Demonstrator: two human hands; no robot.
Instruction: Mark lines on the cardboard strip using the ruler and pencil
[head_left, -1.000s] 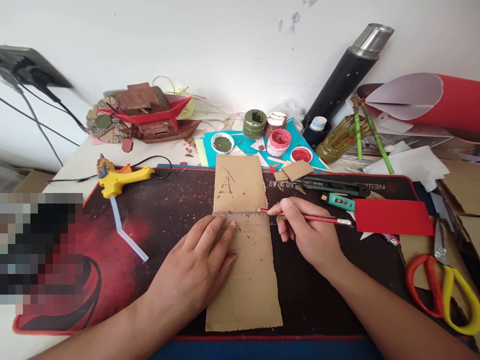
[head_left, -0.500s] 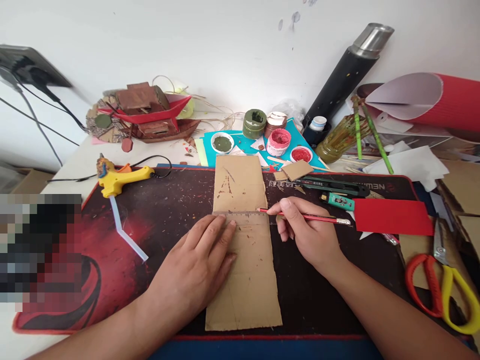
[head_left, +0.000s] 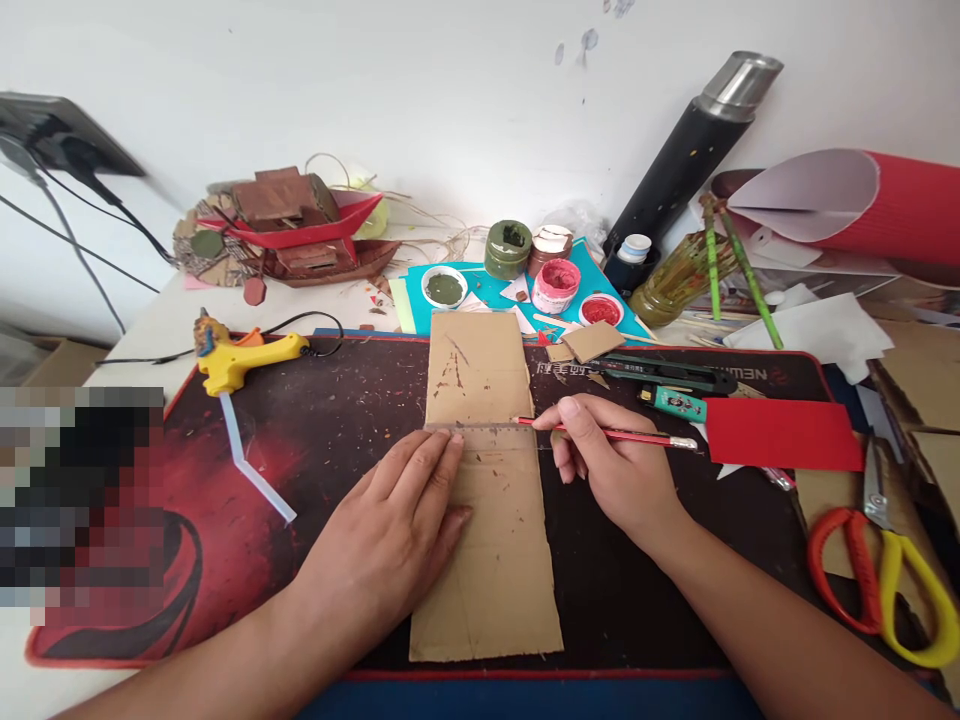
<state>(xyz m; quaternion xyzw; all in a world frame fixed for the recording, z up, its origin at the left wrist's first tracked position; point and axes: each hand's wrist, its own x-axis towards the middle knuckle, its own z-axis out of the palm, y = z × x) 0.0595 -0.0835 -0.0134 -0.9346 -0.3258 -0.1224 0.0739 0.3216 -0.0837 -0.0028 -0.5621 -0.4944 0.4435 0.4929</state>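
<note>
Left hand (head_left: 397, 535) flat and spread, palm down, pressing on a long brown cardboard strip (head_left: 491, 560) and on the lower edge of a ruler (head_left: 480, 427) laid across it; nothing grasped. Right hand (head_left: 611, 465) just beside the strip's right edge, fingers curled shut around a red pencil (head_left: 626, 434), tip touching the cardboard at the ruler's right end, eraser end pointing right. Cardboard lying lengthwise on a dark red desk mat (head_left: 315, 440), near end close to the mat's front edge. Further right, red-and-yellow scissors (head_left: 885, 590), a red paper rectangle (head_left: 784, 435), and a teal utility knife (head_left: 673, 403). To the left, a yellow glue gun (head_left: 244, 360) with a clear glue stick (head_left: 251, 455) beside it. Beyond the mat, open paint jars (head_left: 556, 285) of green and red on blue paper, a black flask (head_left: 694, 160) leaning against the wall, and a red model boat (head_left: 300, 225).
</note>
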